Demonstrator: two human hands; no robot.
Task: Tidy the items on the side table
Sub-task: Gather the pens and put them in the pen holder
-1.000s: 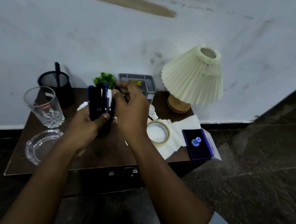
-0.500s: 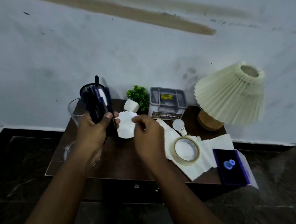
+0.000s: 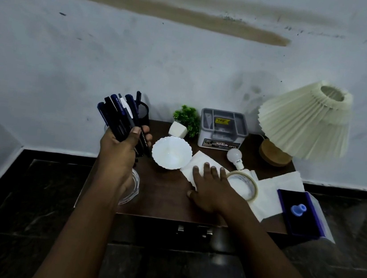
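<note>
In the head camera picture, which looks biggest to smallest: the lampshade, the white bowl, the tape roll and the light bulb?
Biggest: the lampshade.
Middle: the white bowl and the tape roll look close. The right hand hides part of the tape roll, so I won't rank those two.
Smallest: the light bulb.

I'm in a home room: a cream pleated-shade lamp (image 3: 303, 122) on the dark wooden tabletop (image 3: 165, 197), scuffed white wall (image 3: 141, 58), dark stone-tile floor (image 3: 28, 211).

Stained white wall (image 3: 141, 63) (brown streak), dark stone floor (image 3: 28, 211), wooden side table (image 3: 165, 197).
</note>
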